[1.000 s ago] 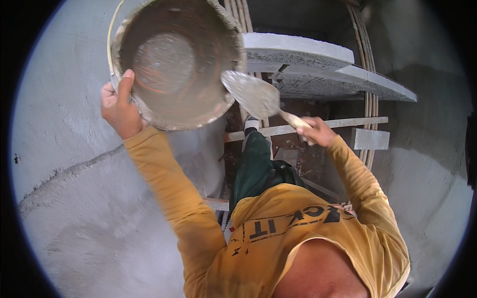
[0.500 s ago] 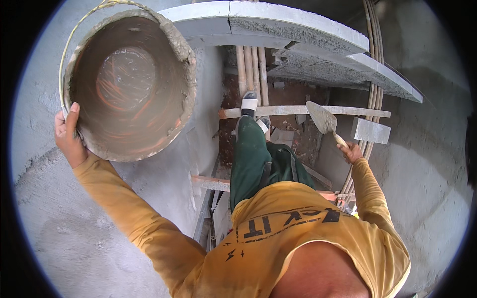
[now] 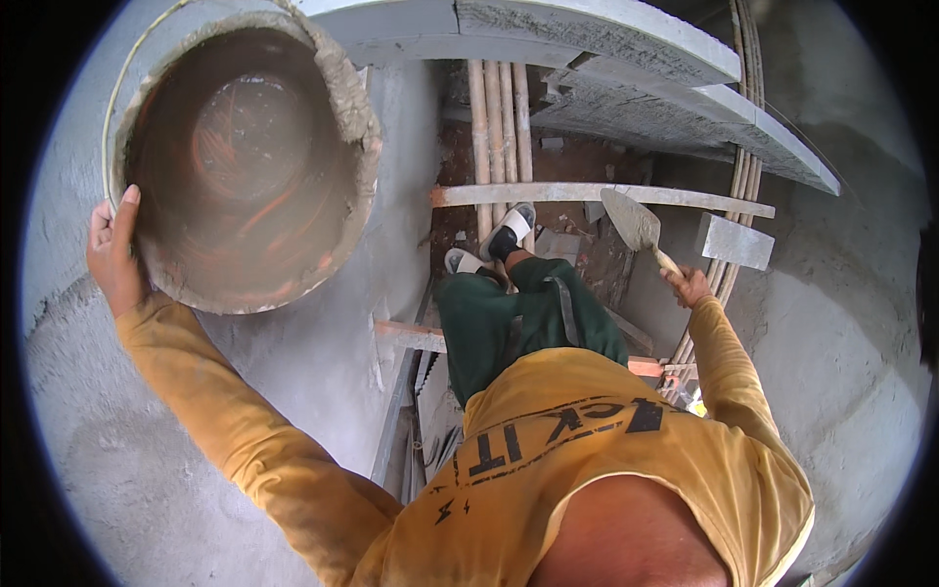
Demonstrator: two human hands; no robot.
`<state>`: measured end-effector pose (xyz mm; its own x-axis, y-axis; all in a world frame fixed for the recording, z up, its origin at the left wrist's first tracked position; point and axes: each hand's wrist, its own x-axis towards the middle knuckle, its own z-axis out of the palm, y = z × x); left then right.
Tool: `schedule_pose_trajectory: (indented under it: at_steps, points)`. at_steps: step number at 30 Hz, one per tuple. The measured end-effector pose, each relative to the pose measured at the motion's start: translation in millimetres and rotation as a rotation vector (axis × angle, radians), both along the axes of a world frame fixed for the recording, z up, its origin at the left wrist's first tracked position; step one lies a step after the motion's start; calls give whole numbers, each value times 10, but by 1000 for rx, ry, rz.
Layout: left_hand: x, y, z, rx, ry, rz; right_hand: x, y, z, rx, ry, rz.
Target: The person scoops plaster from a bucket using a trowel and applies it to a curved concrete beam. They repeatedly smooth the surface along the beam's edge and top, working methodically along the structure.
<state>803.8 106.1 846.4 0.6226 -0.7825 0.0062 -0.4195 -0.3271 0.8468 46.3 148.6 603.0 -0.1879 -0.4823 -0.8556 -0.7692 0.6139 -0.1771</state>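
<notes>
At the upper left, my left hand [image 3: 119,252] grips the rim of a mortar-crusted bucket [image 3: 347,108], the thumb over the edge and the fingers outside. The bucket is tipped so that its inside faces me; wet grey mortar smears its walls and bottom, with orange showing through in streaks. A wire handle [image 3: 115,83] curves along its left side. On the right, my right hand [image 3: 690,286] is closed round the handle of a trowel [image 3: 634,221]. Its pointed blade is coated with grey mortar and angles up and left, away from the bucket.
Below me, several bamboo poles [image 3: 506,122] run past a narrow plank [image 3: 606,195], with rubble on the reddish ground. A pale block [image 3: 736,241] sits beside more poles at the right. Light block slabs [image 3: 597,34] span the far side. Grey plastered walls stand left and right.
My feet have shifted: one has stepped to the left, the other toward the right pole. The bucket has moved slightly left with my left hand. The trowel stays nearly in place.
</notes>
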Motion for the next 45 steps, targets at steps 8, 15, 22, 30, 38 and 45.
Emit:
schedule_pose_trajectory:
  at_steps: [8,15,22,30,38,45]
  points:
    - [75,26,32,-110,29,-32,148,6,-100,-71,-72,43]
    - [45,-4,-35,-169,35,-36,406,151,191,-147,-200,-19]
    - [12,-94,-156,-199,-63,-105,702,353,622,-283,-333,-36]
    - [58,-115,-221,-168,-70,-105,2131,331,1836,-454,-779,45]
    - [-512,116,-190,-264,292,-109,3947,-738,2200,-379,-944,486]
    - [-660,445,96,-271,242,-141,4472,-842,1939,-1019,-566,1320]
